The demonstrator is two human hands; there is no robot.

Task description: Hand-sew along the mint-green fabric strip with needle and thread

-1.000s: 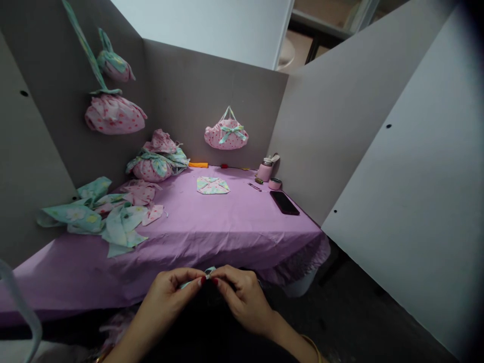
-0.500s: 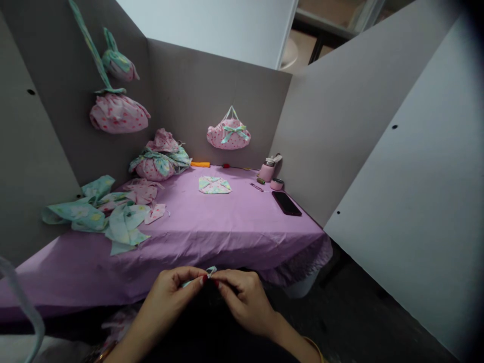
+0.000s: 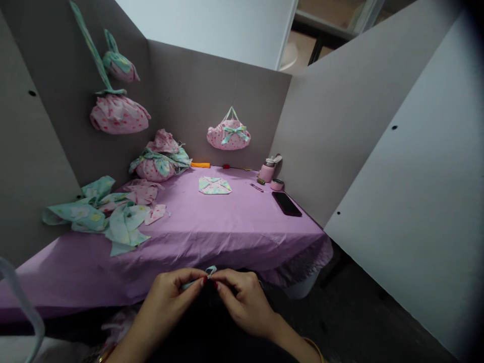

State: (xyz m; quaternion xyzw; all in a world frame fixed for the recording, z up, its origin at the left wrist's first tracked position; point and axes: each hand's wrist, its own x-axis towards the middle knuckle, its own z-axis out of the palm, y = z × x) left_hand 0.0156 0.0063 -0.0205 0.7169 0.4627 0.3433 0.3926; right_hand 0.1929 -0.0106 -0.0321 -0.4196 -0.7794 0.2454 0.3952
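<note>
Left hand (image 3: pixel 172 292): you pinch a small fabric piece (image 3: pixel 213 269) between thumb and forefinger, the red-nailed thumb on the side facing you.
Right hand (image 3: pixel 242 295): your thumb and forefinger hold the same piece from the other side, tips just beside those of your left; the pinch is partly hidden, so you cannot tell how firm it is.
Small fabric piece: pale blue-green, up off the table (image 3: pixel 242 217), just out from the middle of its near edge; a looped end shows above your fingertips.
Folded patch (image 3: pixel 215 185): flat on the table ahead of you, closer to the far edge than the near, pink with blue-green floral borders.
Left edge: a loose heap of cloth (image 3: pixel 126 224) in pink and blue-green spreads towards the near left corner.
Far left corner: you have a pile of gathered bags (image 3: pixel 155 166).
Far edge: an orange item (image 3: pixel 200 165) and a red item (image 3: pixel 226 166), too small to name.
Far right corner: a pink bottle (image 3: pixel 266 171), a green spool (image 3: pixel 260 180) just beside it, and a round pink container (image 3: pixel 277 184).
Right edge: a dark phone (image 3: pixel 286 203) lies flat.
Above the table: a pink bag (image 3: pixel 229 137) with a blue-green bow hangs before the back panel (image 3: pixel 185 85).
</note>
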